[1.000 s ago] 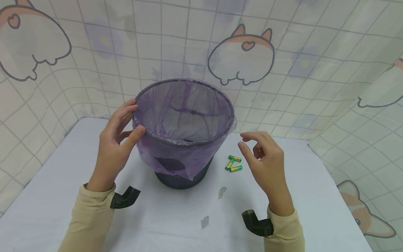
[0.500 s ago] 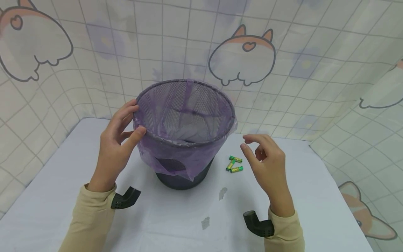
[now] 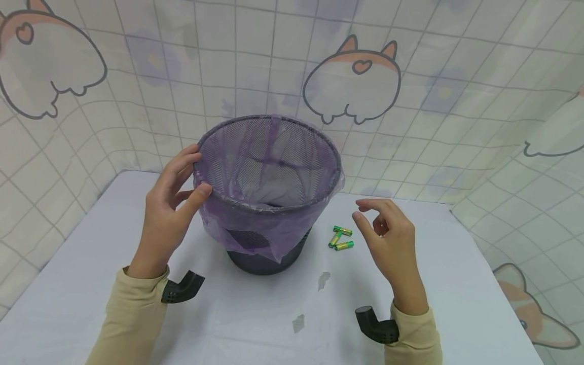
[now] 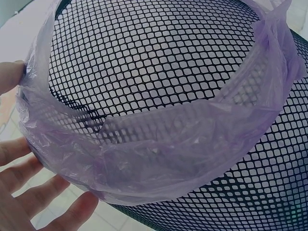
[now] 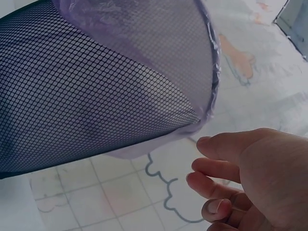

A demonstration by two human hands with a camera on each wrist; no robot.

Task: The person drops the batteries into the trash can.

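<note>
Three batteries (image 3: pixel 335 239) lie just left of the right grip (image 3: pixel 389 235), which hangs apart; the left grip (image 3: pixel 165 210) holds the bin (image 3: pixel 260 265).

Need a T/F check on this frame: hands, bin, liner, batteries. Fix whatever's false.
1. The left hand touches the top edge of the mesh bin. True.
2. The purple liner sits wholly inside the mesh bin. False: it folds over the top edge and hangs down outside.
3. The right hand holds nothing. True.
4. Five batteries lie to the left of the mesh bin. False: three show, on the table to its right.
5. The mesh bin lies on its side. False: it stands upright on the table.
6. The batteries are green and yellow. True.
</note>
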